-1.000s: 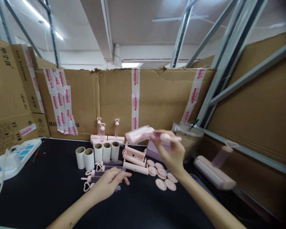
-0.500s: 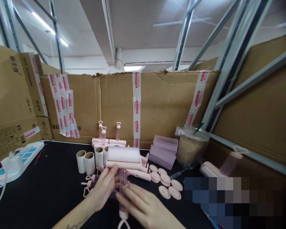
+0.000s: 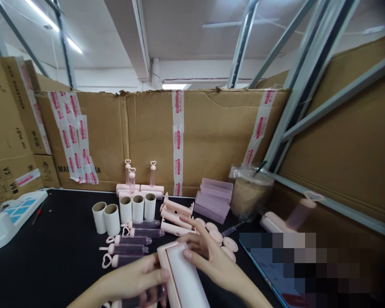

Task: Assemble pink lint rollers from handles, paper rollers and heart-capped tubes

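Left hand [image 3: 137, 276] closed on the near-left edge of the pink roller [image 3: 189, 278]; my thumb lies on its pink frame, the other fingers curl low beside a translucent handle [image 3: 162, 292] at the bottom of the view; how firmly they hold that handle I cannot tell, as my own fingers cover part of it. Right hand [image 3: 218, 261] grasps the roller's far end; thumb on the white roll, one finger stretched out past the end, the rest bent behind it; the roller sits between my two hands, tilted, its near end cut off by the lower edge of the view.

Beyond my left hand, loose heart-topped handles [image 3: 128, 249] lie side by side on the black tabletop [image 3: 51, 273]; behind them, five white tubes [image 3: 111, 220] stand upright, two at the left, three more in a row; pink housings [image 3: 179, 229] lie just beyond the right fingertips, pink discs [image 3: 230, 244] right of these, partly hidden by my right hand; purple boxes [image 3: 211, 209] farther back, near a bagged drink cup [image 3: 252, 199]; rollers with upright handles [image 3: 152, 190] stand before the cardboard wall [image 3: 150, 137]; another such roller [image 3: 276, 222] at the far right, partly blurred out; power strip [image 3: 19, 218] at the left edge, well apart from both hands.
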Tool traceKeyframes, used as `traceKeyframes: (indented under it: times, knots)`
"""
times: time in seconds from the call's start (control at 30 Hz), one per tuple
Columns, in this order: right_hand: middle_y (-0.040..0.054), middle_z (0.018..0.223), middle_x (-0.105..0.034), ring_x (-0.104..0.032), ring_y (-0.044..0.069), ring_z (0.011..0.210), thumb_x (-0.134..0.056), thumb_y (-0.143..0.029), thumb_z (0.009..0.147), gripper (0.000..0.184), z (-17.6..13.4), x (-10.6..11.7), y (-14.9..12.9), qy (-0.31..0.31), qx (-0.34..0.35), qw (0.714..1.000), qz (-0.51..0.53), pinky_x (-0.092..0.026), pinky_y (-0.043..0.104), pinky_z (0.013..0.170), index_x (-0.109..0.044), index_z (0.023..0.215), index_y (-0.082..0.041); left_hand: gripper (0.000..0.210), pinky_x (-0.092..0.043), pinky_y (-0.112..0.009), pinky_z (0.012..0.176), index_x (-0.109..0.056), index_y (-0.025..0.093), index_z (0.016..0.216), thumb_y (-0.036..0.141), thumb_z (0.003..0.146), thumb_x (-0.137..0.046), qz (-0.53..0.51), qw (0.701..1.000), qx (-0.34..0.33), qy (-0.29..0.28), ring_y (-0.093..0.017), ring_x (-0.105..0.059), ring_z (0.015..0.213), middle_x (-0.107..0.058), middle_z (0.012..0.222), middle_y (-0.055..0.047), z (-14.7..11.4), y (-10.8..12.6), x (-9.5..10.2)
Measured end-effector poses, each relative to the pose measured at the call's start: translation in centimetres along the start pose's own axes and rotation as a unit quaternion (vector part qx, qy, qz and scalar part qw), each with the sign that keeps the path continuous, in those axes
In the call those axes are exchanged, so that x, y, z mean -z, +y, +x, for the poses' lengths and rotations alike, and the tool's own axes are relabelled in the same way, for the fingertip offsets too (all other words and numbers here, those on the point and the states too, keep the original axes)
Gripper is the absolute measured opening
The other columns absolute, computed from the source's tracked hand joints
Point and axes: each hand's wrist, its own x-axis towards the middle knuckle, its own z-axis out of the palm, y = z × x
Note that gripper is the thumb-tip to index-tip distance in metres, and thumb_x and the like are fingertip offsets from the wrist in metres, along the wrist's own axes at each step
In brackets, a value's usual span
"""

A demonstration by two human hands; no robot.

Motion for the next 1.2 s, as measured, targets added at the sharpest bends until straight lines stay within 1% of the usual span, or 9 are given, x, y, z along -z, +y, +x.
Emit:
traceKeyframes:
  times: [0.13, 0.27, 0.47, 0.6, 0.73, 0.83, 0.9, 1.1, 1.2]
  knots:
    - [0.0023, 0.086, -0.059, -0.059, 0.015, 0.073, -0.06, -0.037, 0.08, 0.067, -0.1, 0.0, 0.6, -0.019, -0.009, 0.997, 0.079, -0.05, 0.035, 0.071, -0.026, 0.137, -0.027, 0.059, -0.03, -0.013, 0.036, -0.041, 0.02, 0.127, 0.054, 0.08, -0.052, 0.009, 1.0, 0.003, -0.006, -0.004, -0.045, 0.039, -0.062, 0.07, -0.002, 0.0, 0.1, -0.2]
    - [0.002, 0.085, -0.059, -0.056, 0.015, 0.07, -0.053, -0.031, 0.083, 0.053, 0.3, 0.3, 0.3, -0.012, 0.001, 1.0, 0.019, -0.049, 0.031, 0.066, -0.038, 0.134, -0.028, 0.063, -0.027, -0.012, 0.034, -0.033, 0.023, 0.133, 0.052, 0.081, -0.053, -0.001, 1.0, 0.003, -0.012, -0.004, -0.045, 0.037, -0.065, 0.074, -0.004, 0.0, 0.0, 0.0]
    - [0.0068, 0.114, -0.062, -0.053, 0.026, 0.107, -0.045, -0.039, 0.087, 0.041, 0.0, 2.0, -1.8, 0.034, 0.031, 0.994, -0.098, -0.043, 0.046, 0.09, -0.051, 0.127, -0.029, 0.06, -0.026, -0.011, 0.032, -0.03, 0.023, 0.133, 0.048, 0.083, -0.052, -0.054, 0.998, -0.013, -0.005, -0.004, -0.046, 0.036, -0.065, 0.074, -0.005, -0.7, 0.2, 0.3]
    - [0.0085, 0.113, -0.063, -0.055, 0.029, 0.108, -0.038, -0.044, 0.089, 0.04, 0.1, 6.0, -3.2, 0.163, 0.052, 0.98, -0.1, -0.047, 0.043, 0.085, -0.058, 0.117, -0.025, 0.052, -0.022, -0.009, 0.03, -0.031, 0.024, 0.127, 0.049, 0.085, -0.049, -0.119, 0.992, -0.031, 0.04, -0.005, -0.047, 0.037, -0.063, 0.074, -0.005, -1.1, 0.3, 0.8]
    - [0.0057, 0.097, -0.063, -0.062, 0.024, 0.087, -0.053, -0.044, 0.08, 0.034, 2.2, 11.9, -3.6, 0.327, 0.079, 0.926, -0.168, -0.051, 0.035, 0.071, -0.06, 0.107, -0.025, 0.046, -0.02, -0.009, 0.03, -0.032, 0.025, 0.123, 0.048, 0.086, -0.048, -0.146, 0.987, -0.038, 0.045, -0.005, -0.047, 0.037, -0.062, 0.072, -0.004, -1.2, 0.9, 0.8]
    - [0.003, 0.086, -0.056, -0.058, 0.022, 0.075, -0.059, -0.037, 0.072, 0.048, 4.4, 15.3, -2.3, 0.344, 0.081, 0.892, -0.284, -0.048, 0.04, 0.073, -0.053, 0.119, -0.026, 0.045, -0.019, -0.009, 0.03, -0.033, 0.024, 0.123, 0.045, 0.087, -0.048, -0.143, 0.988, -0.052, 0.028, -0.005, -0.047, 0.038, -0.061, 0.074, -0.005, -1.5, 1.5, 0.5]
    - [0.0018, 0.079, -0.053, -0.055, 0.023, 0.078, -0.057, -0.034, 0.07, 0.042, 5.4, 16.4, -0.8, 0.344, 0.083, 0.877, -0.326, -0.046, 0.043, 0.077, -0.057, 0.112, -0.024, 0.045, -0.019, -0.009, 0.03, -0.031, 0.023, 0.125, 0.043, 0.088, -0.047, -0.141, 0.988, -0.055, 0.025, -0.005, -0.047, 0.039, -0.061, 0.073, -0.005, -1.7, 1.9, 0.3]
    - [-0.001, 0.071, -0.054, -0.057, 0.017, 0.063, -0.059, -0.04, 0.069, 0.026, 4.2, 14.9, 2.4, 0.289, 0.07, 0.907, -0.298, -0.049, 0.03, 0.056, -0.051, 0.083, -0.02, 0.049, -0.025, -0.011, 0.031, -0.027, 0.023, 0.128, 0.042, 0.088, -0.048, -0.145, 0.987, -0.056, 0.035, -0.005, -0.047, 0.039, -0.061, 0.075, -0.005, -1.9, 2.1, 0.3]
    - [-0.0002, 0.074, -0.056, -0.058, 0.018, 0.067, -0.06, -0.039, 0.071, 0.023, 3.0, 13.7, 2.3, 0.284, 0.071, 0.9, -0.323, -0.049, 0.031, 0.059, -0.047, 0.079, -0.022, 0.051, -0.024, -0.01, 0.031, -0.027, 0.024, 0.128, 0.044, 0.087, -0.049, -0.145, 0.987, -0.051, 0.038, -0.005, -0.048, 0.039, -0.062, 0.074, -0.005, -1.8, 1.9, 0.4]
